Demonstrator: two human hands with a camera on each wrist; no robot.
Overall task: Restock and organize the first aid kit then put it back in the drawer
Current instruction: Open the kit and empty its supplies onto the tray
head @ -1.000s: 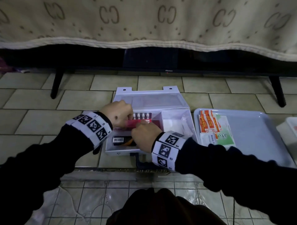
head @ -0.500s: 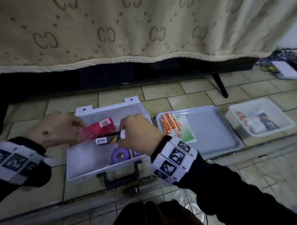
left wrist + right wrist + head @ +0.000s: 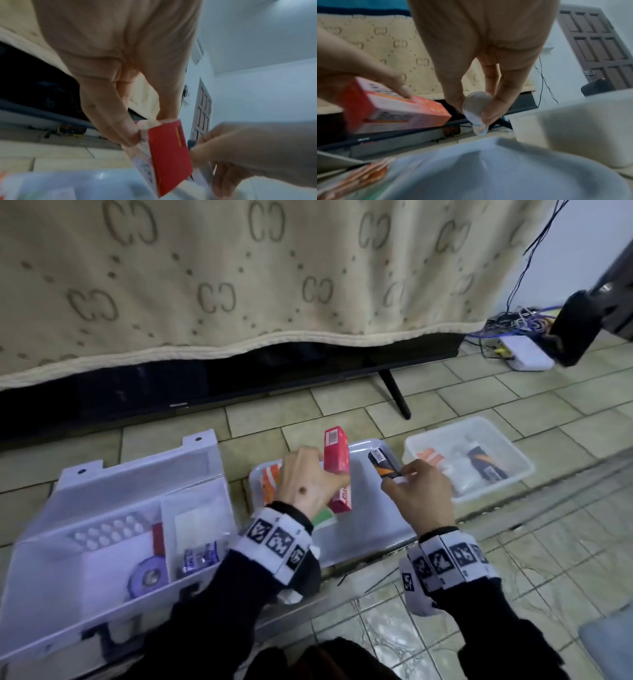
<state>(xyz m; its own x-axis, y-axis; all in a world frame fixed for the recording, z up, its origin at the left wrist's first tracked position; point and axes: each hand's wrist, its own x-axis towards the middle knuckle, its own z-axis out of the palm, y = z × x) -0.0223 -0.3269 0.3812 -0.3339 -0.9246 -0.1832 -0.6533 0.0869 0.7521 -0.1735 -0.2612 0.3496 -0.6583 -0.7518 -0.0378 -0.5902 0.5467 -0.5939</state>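
Observation:
The white first aid kit (image 3: pixel 102 604) lies open on the tiled floor at the left, with a blister pack (image 3: pixel 109 531), a purple tape roll (image 3: pixel 148 575) and a small packet inside. My left hand (image 3: pixel 310 479) grips a red medicine box (image 3: pixel 337 470) upright above the grey tray (image 3: pixel 370 529). The same red box (image 3: pixel 169 151) fills the left wrist view. Just to the right, my right hand (image 3: pixel 416 491) pinches a black-and-orange tube (image 3: pixel 383 463) by its white cap (image 3: pixel 475 106), also over the tray.
Orange plaster packs (image 3: pixel 269 486) and a green-printed packet lie on the tray's left side. A clear plastic bin (image 3: pixel 469 457) with more supplies stands at the right. A TV on thin legs (image 3: pixel 394 395) under a beige patterned cloth is behind. Cables sit far right.
Both hands have lifted the red box and the tube out of the kit and carried them right, over the tray. The head view has swung right as well.

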